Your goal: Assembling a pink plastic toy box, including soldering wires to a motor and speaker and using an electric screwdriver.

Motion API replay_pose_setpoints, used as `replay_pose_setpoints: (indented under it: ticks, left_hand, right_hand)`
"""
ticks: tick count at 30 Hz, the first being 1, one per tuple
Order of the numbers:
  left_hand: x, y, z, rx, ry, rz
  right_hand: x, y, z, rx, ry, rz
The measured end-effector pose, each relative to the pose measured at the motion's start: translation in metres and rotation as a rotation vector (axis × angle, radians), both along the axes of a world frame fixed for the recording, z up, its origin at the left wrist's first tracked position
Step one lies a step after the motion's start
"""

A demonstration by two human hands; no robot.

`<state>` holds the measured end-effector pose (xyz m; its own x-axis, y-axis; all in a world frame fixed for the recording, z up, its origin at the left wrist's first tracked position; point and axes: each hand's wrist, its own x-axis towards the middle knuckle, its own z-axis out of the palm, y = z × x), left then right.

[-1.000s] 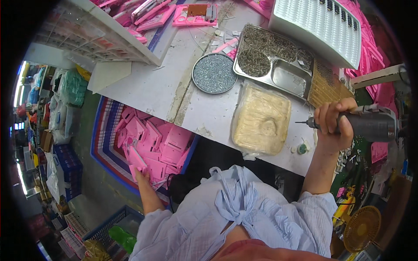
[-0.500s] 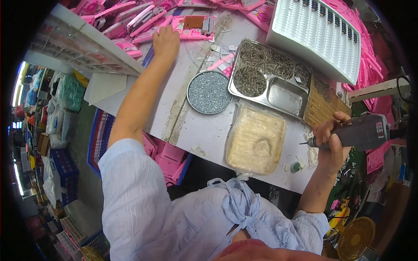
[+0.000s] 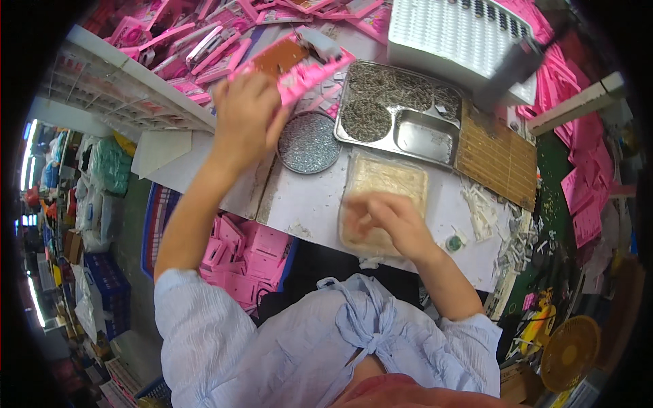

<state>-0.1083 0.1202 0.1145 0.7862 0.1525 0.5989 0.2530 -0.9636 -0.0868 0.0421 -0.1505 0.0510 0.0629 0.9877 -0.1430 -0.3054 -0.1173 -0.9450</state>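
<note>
Cluttered shelves (image 3: pixel 75 197) stand beyond the left edge of a white worktop (image 3: pixel 299 211), and pink casings (image 3: pixel 204 51) are heaped toward its far left corner. Both of the person's hands are above this surface. Over the left half, well in from the near edge, the left hand (image 3: pixel 248 112) is closed around the near side of 1 pink shell (image 3: pixel 313 78), tilted and lifted, with a brown board (image 3: pixel 280 58) and a grey part (image 3: pixel 320 42) in it. The right hand (image 3: pixel 389 219) is partly open, fingers loosely bent and blurred, with nothing seen in its grasp; it is over a plastic-wrapped pale block (image 3: pixel 391 178) by the near edge, and whether it touches the block I cannot tell.

Small silvery pieces (image 3: pixel 308 143) fill a round dish near the middle. Beside it lies a compartmented steel tray (image 3: pixel 427 139), then a brown slatted mat (image 3: pixel 496 156) at the right edge. Toward the far right corner, a blurred dark power driver (image 3: pixel 507 71) hangs before a white ribbed rack (image 3: pixel 425 66).
</note>
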Motion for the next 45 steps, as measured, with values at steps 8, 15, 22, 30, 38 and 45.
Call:
replay_pose_setpoints:
  ticks: [8,15,22,30,38,45]
  left_hand:
    - [-0.044,-0.18,-0.011,-0.299,0.083,-0.127]
    - [-0.058,-0.196,-0.052,-0.699,0.136,-0.432]
    - [-0.04,-0.175,-0.13,-0.593,0.122,-0.489]
    - [-0.022,-0.17,-0.125,-0.685,0.151,-0.486]
    - [-0.012,-0.146,-0.117,-0.761,0.318,-0.606]
    - [0.004,-0.18,-0.098,-0.749,0.249,-0.525]
  right_hand:
    - [-0.031,0.012,-0.009,0.145,0.428,-0.399]
    - [0.016,-0.053,-0.029,-0.129,-0.031,-0.414]
    - [0.044,-0.042,-0.038,-0.287,-1.1,-0.391]
    - [0.07,-0.022,-0.055,-0.142,-1.681,-0.227]
    - [0.088,-0.053,-0.05,-0.039,-1.536,-0.135]
    - [0.007,-0.098,-0.024,0.308,-1.173,0.017]
